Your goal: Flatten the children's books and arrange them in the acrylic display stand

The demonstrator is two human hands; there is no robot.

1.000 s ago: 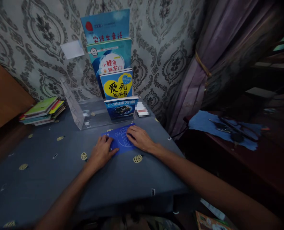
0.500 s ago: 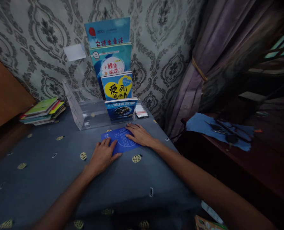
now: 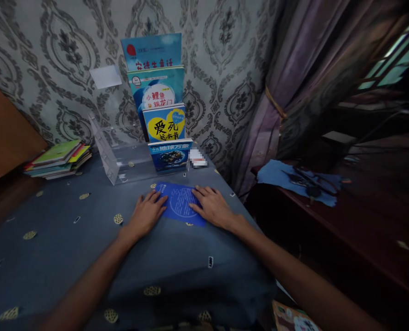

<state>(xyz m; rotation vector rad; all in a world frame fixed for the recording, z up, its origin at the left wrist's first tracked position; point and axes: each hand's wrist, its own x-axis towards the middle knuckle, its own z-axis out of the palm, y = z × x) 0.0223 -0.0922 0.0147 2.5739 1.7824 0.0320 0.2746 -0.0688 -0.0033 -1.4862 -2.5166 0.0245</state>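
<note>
A blue printed sheet (image 3: 178,204) with white text inside a circle lies flat on the patterned tablecloth (image 3: 170,257). My left hand (image 3: 147,212) rests at its left edge, fingers spread and fingertips touching it. Over the sheet's right edge lies my right hand (image 3: 211,206), also with fingers spread. Just behind stands a clear stepped acrylic rack (image 3: 111,172). On its right side several books stand upright in tiers, the front one a dark blue book with a globe (image 3: 172,158), then a yellow-heart book (image 3: 165,124) and two taller blue-green ones.
A stack of thin books (image 3: 59,158) lies at the left by a brown wooden panel (image 3: 8,133). Beside the rack is a small blurred-out item (image 3: 197,157). To the right, a dark red table (image 3: 328,230) carries a blue cloth (image 3: 276,174) with glasses.
The blue sheet has turned clockwise on the table. My left hand has shifted off more of it, while my right hand has come slightly nearer to me. The view has shifted a little.
</note>
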